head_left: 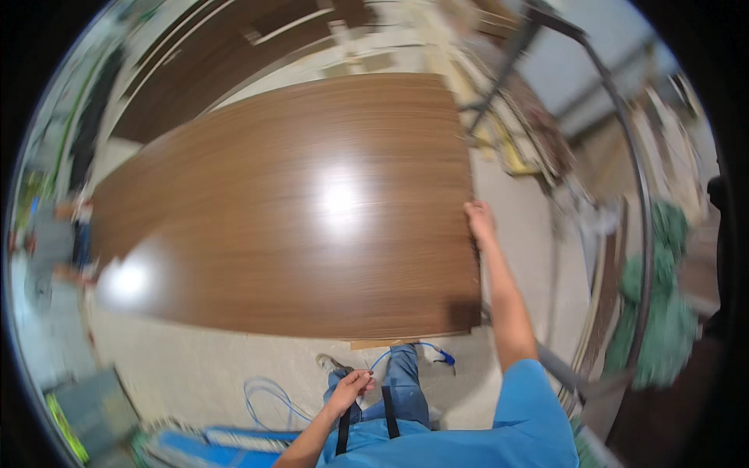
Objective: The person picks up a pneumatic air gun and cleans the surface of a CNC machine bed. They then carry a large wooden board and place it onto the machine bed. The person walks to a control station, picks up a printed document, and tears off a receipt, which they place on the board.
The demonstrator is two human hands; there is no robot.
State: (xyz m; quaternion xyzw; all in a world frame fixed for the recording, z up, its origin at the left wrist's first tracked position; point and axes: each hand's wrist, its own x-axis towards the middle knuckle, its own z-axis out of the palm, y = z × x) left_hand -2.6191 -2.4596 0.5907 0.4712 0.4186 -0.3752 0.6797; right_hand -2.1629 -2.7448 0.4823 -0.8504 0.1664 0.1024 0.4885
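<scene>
The right hand (479, 221) grips the brown wooden panel's (296, 210) right edge; the left hand (351, 388) seemingly pinches a blue hose (269, 398).

We had one view only, a head-worn fisheye that looked steeply down from above. The brown panel (289, 210) filled the centre toward 12 o'clock, our legs sat near at 6, and straight edges bent toward the dark rim.
</scene>
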